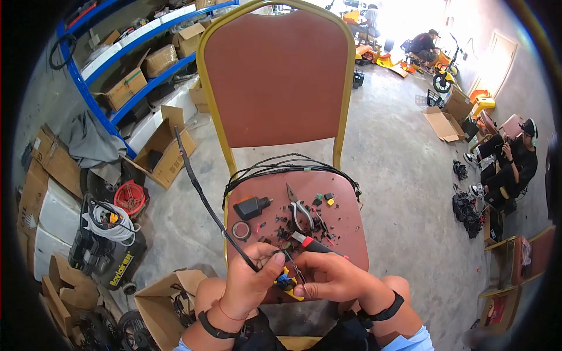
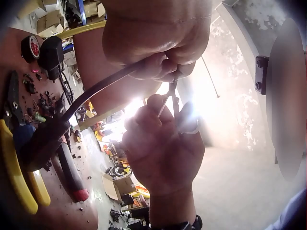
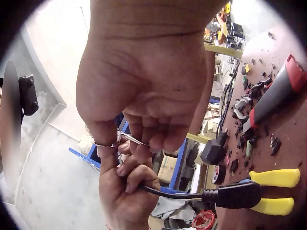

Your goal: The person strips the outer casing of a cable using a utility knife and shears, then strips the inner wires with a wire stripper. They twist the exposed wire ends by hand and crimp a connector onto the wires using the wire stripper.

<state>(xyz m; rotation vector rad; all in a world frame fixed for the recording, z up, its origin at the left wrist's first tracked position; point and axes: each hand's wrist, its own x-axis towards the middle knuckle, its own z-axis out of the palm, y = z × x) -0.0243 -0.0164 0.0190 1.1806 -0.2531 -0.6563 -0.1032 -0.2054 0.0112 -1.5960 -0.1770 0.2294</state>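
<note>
My left hand (image 1: 252,278) holds a black cable (image 1: 205,202) that stretches up and left in the head view. In the left wrist view, the cable ends in a thick black connector (image 2: 45,143). My right hand (image 1: 336,275) pinches thin bare wires (image 3: 129,139) between thumb and fingers, close against the left fingertips. Below both hands, yellow-handled pliers (image 3: 276,178) lie on the brown chair seat (image 1: 349,219), partly under the connector. A red and black utility knife (image 1: 319,245) rests just beyond the hands, near grey-handled pliers (image 1: 301,213).
Scattered on the seat are a tape roll (image 1: 240,230), a black block (image 1: 252,206) and small black scraps. More black cables (image 1: 281,165) loop along the seat's back edge. Cardboard boxes (image 1: 167,146) and blue shelving (image 1: 93,102) stand left; a seated person (image 1: 515,164) is at right.
</note>
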